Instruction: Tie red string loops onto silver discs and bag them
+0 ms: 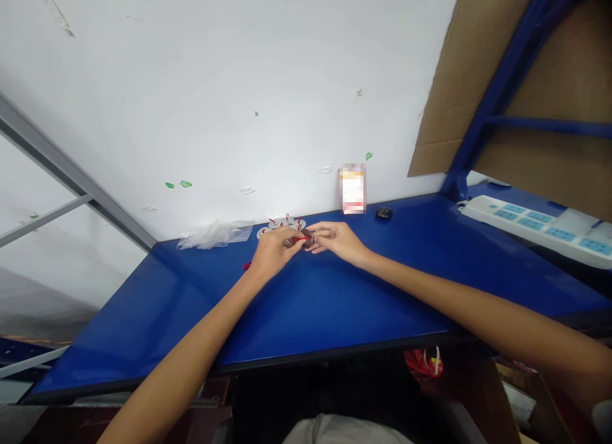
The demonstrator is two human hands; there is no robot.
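Note:
Just above the blue table, both hands meet around a small dark round disc with a red cord on it. My left hand is closed, its thumb and fingers pinching the red cord at the disc's left side. From the right, my right hand grips the disc's edge between closed fingers. Part of the disc is hidden by the fingers. Behind my left hand lie several pale round discs with red loops. More red cord shows beside my left wrist.
Clear plastic bags lie at the back left. A blurred-out upright box leans by the wall, with a small black object to its right. A white power strip lies far right, near a blue metal frame.

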